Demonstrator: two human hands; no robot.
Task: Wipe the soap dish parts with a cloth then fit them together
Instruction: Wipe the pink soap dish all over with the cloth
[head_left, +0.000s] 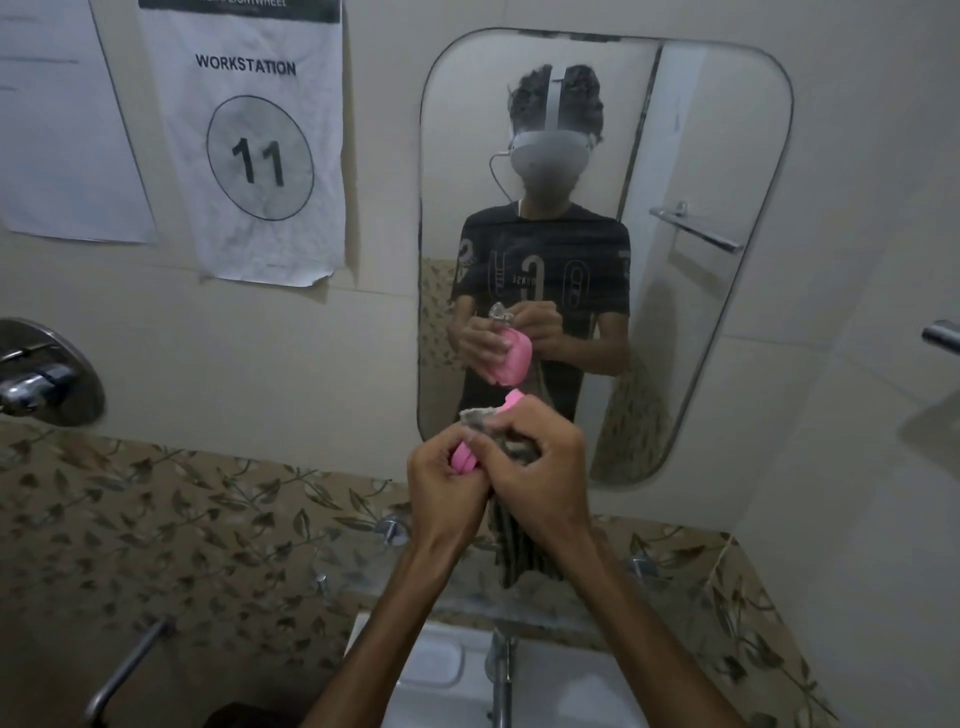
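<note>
presently the wiping step is under way, by my judgement; fitting together is not yet done. the left hand (441, 486) curls its grip round the pink soap dish part (463, 460), held in the air above the basin (431, 670). the right hand (540, 467) pinches a grey striped cloth (514, 551) against that part, the cloth's tail hanging below both grips. the mirror (675, 260) beyond the grips reflects a clear piece at the hands, so a second part may be there; i cannot confirm it directly. count: two hands, one cloth, one pink part, one tap (501, 670).
</note>
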